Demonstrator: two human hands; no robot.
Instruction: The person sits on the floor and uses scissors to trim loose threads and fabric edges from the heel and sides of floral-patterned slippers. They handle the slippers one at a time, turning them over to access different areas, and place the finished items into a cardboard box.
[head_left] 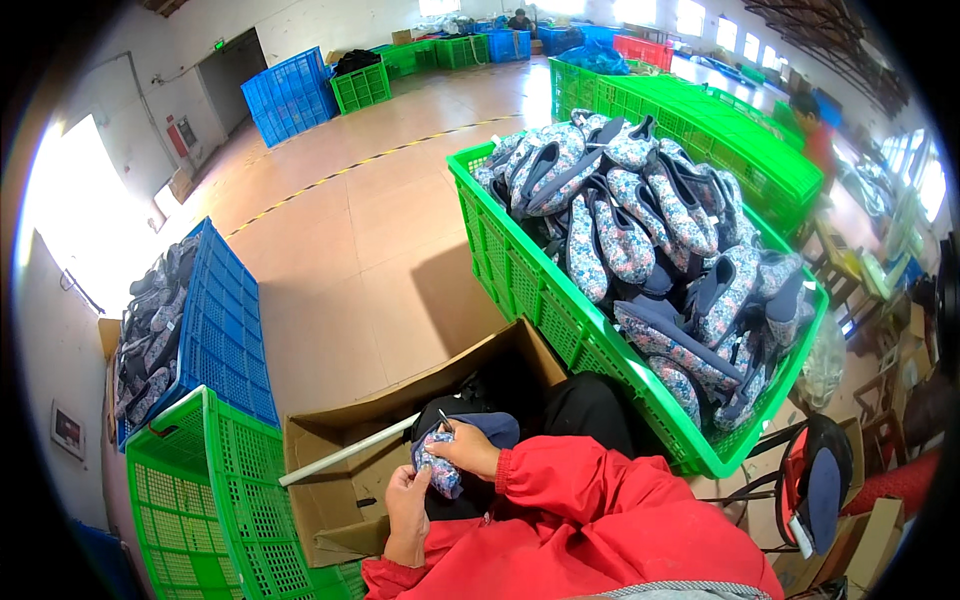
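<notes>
Low in front of me, over my lap, is a floral slipper [441, 474] with a dark blue sole [492, 429]. My right hand [470, 449] is closed around its floral upper. A small dark metal tool [444, 420] sticks out by the right fingers; its kind is too small to tell. My left hand [405, 508] pinches at the slipper's near left edge, thumb and fingertips together. Whether a thread is in that pinch cannot be made out. Many similar slippers [625, 235] lie heaped in the green crate [530, 290] to my right.
Below my hands stands an open cardboard box [345, 440], with a white bar [350, 450] across it. At left are a green crate [262, 500] and a blue crate [228, 320] of slippers. A slipper on a stand [825, 490] is at right. More green crates [700, 130] stand behind.
</notes>
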